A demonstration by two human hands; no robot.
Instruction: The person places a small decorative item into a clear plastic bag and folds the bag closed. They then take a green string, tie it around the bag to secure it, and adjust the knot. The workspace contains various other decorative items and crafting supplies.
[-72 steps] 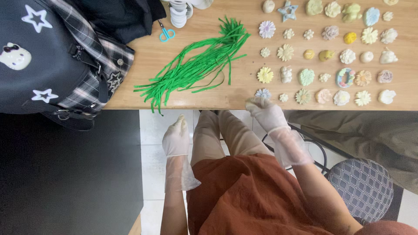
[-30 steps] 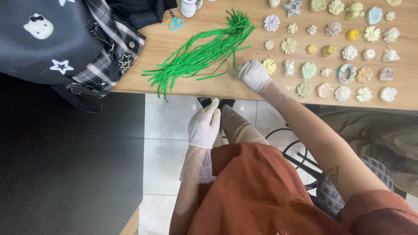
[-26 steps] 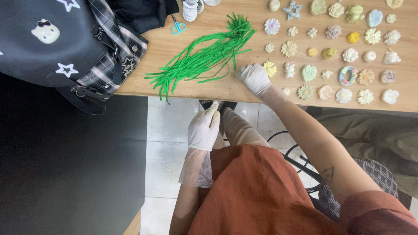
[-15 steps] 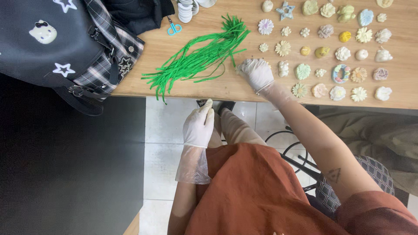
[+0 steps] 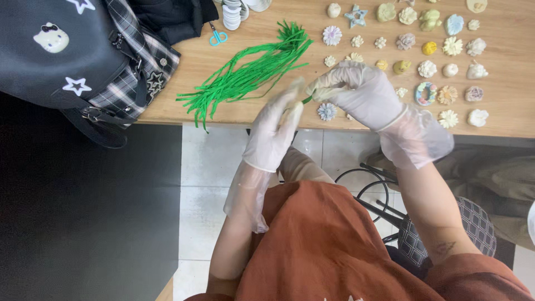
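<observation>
Both my hands wear clear plastic gloves and meet over the front edge of the wooden table [image 5: 501, 120]. My right hand [image 5: 362, 92] pinches the end of a thin green stem [image 5: 307, 100] between its fingertips. Blurred, with flat extended fingers, my left hand [image 5: 276, 125] reaches up so that its fingertips sit right beside that stem; no grip shows. A loose bundle of green stems [image 5: 251, 75] lies on the table just to the left. A pale blue flower piece [image 5: 327, 111] rests on the table under my hands. Rows of small pastel clay flowers [image 5: 426, 68] cover the right part of the table.
A dark backpack [image 5: 67, 50] with star patches overhangs the table's left corner. Small blue scissors [image 5: 218, 37] and a stack of white rolls [image 5: 231, 14] lie at the back. Below are my lap in rust cloth, pale floor tiles [image 5: 206, 167] and a checked stool [image 5: 473, 228].
My right hand has drawn back from the green bundle to the table edge with one stem pinched. My left hand has risen from my lap to meet it.
</observation>
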